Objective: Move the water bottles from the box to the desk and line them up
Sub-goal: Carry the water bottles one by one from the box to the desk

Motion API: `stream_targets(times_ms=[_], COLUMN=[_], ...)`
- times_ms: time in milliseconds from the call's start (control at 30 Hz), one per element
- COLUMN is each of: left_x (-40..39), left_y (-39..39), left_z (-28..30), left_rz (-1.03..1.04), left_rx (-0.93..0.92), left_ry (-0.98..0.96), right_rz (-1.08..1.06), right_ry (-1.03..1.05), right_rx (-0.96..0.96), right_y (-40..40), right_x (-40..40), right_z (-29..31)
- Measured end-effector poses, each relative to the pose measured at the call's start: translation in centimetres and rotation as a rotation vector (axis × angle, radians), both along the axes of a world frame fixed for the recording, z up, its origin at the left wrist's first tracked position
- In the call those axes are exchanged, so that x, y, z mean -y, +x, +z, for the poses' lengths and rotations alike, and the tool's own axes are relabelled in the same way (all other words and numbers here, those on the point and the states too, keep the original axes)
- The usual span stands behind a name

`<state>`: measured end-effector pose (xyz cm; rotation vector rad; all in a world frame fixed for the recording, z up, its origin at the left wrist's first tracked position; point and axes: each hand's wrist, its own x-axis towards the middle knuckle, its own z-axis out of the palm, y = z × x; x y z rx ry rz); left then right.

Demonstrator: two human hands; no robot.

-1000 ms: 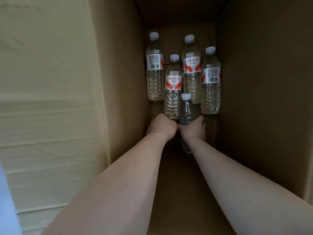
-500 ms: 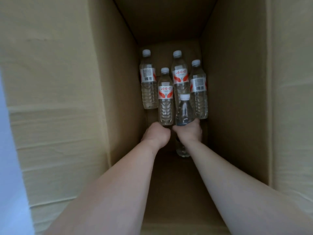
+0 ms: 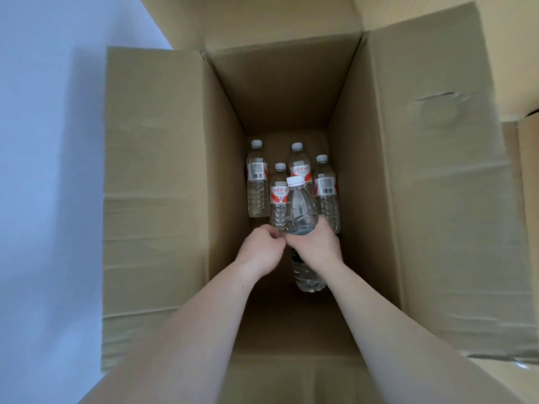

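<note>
Right hand (image 3: 316, 247) is wrapping fully around the middle of a clear water bottle (image 3: 302, 211), white cap pointing away from the camera, base showing below the wrist; the bottle is sitting raised inside the open cardboard box (image 3: 154, 182). Left hand (image 3: 261, 252) is curling into a loose fist just beside the right, knuckles touching it; whether it is touching the bottle cannot be told. Four more labelled bottles (image 3: 257, 185) are standing upright on the box floor beyond the hands, clustered close together, the held bottle overlapping two of them. Box flaps are lying spread outward on both sides.
</note>
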<state>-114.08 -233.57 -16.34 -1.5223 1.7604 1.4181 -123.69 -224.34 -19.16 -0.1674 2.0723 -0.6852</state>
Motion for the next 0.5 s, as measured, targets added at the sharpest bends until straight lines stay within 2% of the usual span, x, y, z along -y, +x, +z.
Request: stream_targets(times_ms=[300, 500], left_x=[-1.5, -1.9], left_y=[2.6, 3.7], left_z=[3.5, 6.7], left_rz=[0.098, 0.154], left_rx=[-0.073, -0.136], left_ry=[-0.035, -0.071], right_rz=[0.091, 0.070], right_ry=[-0.092, -0.147], right_rx=[0.010, -0.007], right_y=[0.3, 0.1], right_x=[-0.9, -2.5], right_z=[3.5, 6.3])
